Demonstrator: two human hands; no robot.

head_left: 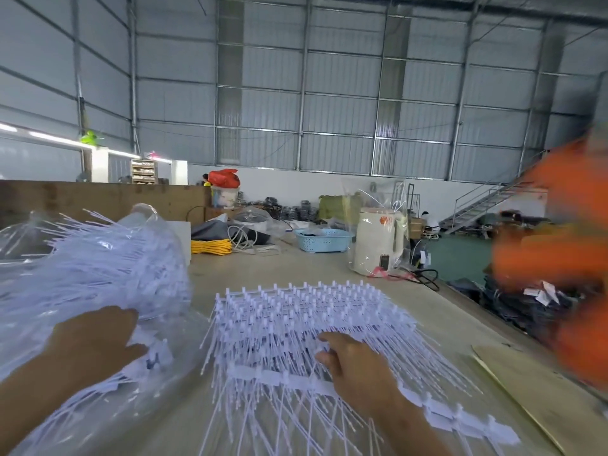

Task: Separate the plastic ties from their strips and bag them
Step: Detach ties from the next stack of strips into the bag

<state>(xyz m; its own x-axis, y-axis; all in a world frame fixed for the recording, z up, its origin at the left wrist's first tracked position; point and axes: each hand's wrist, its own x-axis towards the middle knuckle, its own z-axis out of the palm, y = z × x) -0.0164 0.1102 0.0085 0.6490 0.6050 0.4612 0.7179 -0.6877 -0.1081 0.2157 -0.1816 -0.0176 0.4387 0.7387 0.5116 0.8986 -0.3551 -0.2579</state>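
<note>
From the head camera, a stack of white plastic tie strips [306,327] lies on the pale counter [289,268] straight ahead. Each strip is a flat band with a row of small blocky heads along it and thin tails fanning out toward the viewer; the far rows stand up like a comb, while the near tails cross each other in a loose mesh. One band [283,378] runs across the pile near the viewer and trails off to the right edge of the counter.

The right hand [353,363] rests on top of this pile, its fingers [329,339] curled down into the tails; whether they actually pinch a tie or only press on them cannot be told.

To the left, a clear plastic bag [144,222] bulges with loose white ties [98,268], their tails bristling out in all directions. The left hand [98,337] lies against the bag's near side, fingers fairly straight and pressed on a clump of ties at the bag's opening, not clenched around anything that shows.

Farther back on the counter stand a cream-coloured appliance [378,241], a light blue basket [324,240] and a yellow coil of cable [210,246]. At the right edge is a blurred person in an orange sleeve [559,245].
</note>
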